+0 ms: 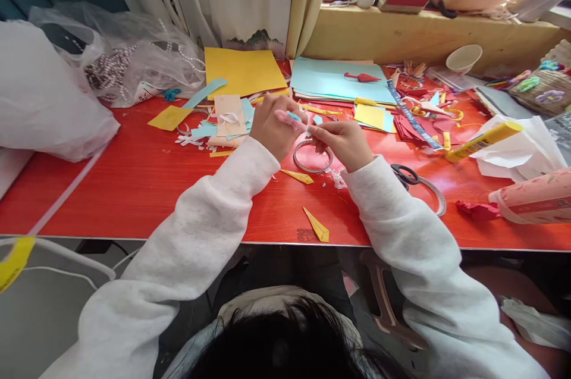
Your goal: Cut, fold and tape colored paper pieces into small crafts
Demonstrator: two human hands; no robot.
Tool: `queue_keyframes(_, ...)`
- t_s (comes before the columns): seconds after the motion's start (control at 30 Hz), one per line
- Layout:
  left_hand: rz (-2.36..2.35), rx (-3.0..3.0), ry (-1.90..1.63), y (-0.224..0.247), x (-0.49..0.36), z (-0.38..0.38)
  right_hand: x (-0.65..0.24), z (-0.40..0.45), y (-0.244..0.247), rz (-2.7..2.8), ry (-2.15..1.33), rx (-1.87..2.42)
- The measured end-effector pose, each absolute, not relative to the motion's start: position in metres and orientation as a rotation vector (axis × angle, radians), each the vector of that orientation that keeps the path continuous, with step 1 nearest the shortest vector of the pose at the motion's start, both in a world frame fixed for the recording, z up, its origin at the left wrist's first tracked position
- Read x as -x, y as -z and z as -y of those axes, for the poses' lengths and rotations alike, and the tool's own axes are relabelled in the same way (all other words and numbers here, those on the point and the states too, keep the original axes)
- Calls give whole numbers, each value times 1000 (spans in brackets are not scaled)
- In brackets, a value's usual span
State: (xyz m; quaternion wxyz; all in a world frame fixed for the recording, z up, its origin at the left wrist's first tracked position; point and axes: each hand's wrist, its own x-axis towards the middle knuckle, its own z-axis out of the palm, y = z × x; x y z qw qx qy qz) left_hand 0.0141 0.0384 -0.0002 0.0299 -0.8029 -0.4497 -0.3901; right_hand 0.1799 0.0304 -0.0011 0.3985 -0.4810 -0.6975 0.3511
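red worktop (178,194), head view: both forearms, in pale grey sleeves (218,212), reach across it from the near edge.

left hand (271,129): back turned up, fingers bent, grasping a small pink-and-blue piece (293,116); outline blurred, exact finger placement cannot be told. right hand (343,142): thumb and forefinger pinched together at the near right end of the same piece; whether they grip it or only touch it cannot be told. position of piece: between the two hands, just beyond a silvery ring (307,171) that lies flat.

near the hands: one folded yellow strip (298,176) beside the left wrist, a second folded yellow piece (317,226) closer to the near edge. black-handled scissors (405,174) lie by the right sleeve, partly hidden.

far side: yellow sheet (245,71) at left, stack of light-blue sheets (330,78) at right, a red pointed piece (363,77) resting on the stack. beige card (229,108) among paper scraps, left of the left hand.

right side: yellow tube (484,141), tilted, against crumpled white paper (520,150); white cup (464,59) behind.
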Motion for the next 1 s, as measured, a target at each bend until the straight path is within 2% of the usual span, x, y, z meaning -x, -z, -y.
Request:
queue_keyframes(0.17, 1395, 2550, 1132, 4, -19, -33, -176, -29, 0, 1607, -1040, 1125)
queue_keyframes(0.37, 1463, 2589, 1298, 11, -16, -35, -166, -26, 1, 1446, -1160, 1139)
queue_keyframes(0.47, 1479, 2543, 1339, 12, -15, -33, -162, -24, 4, 1402, -1149, 1139)
queue_keyframes(0.7, 1479, 2464, 1186, 10, -18, -33, -155, -20, 9, 1354, -1090, 1113)
queue_keyframes(1.0, 1530, 2399, 1249, 16, -20, -35, -157, -23, 13, 1421, -1020, 1118)
